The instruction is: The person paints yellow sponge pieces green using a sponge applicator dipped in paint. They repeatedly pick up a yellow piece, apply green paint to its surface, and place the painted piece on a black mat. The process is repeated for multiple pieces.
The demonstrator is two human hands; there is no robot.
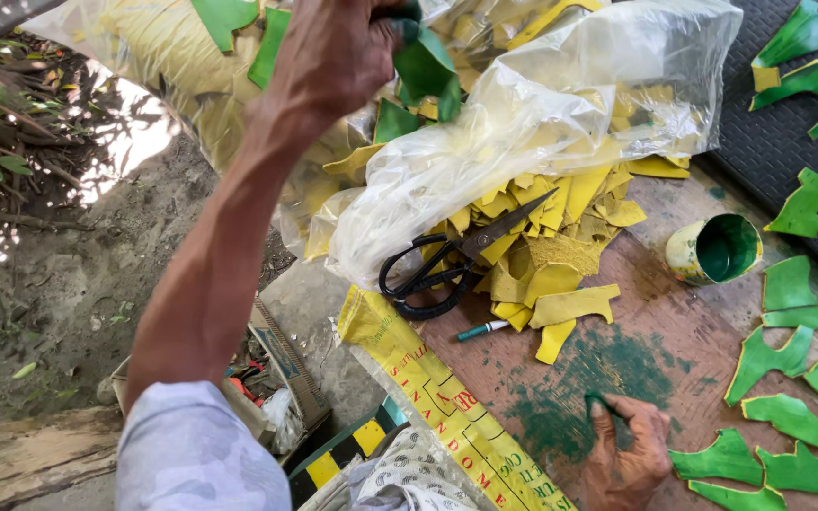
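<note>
- The left hand (333,57) reaches far forward over the plastic bag (523,123), fingers closed on a green painted piece (423,66).
- The right hand (629,454) rests low on the bench (684,350), closed on a small green-tipped tool at the green paint patch (608,378).
- The yellow pieces (560,246) lie between the hands, nearer the left hand, with scissors (447,265) on top.
- The paint cup (714,249) stands beyond the right hand.

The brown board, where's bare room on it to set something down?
The brown board is bare between the green-stained patch and the paint tin, stretching toward the green pieces. Crowded: yellow scraps, scissors and a pen fill its upper left; the right hand rests on the stained patch.
</note>
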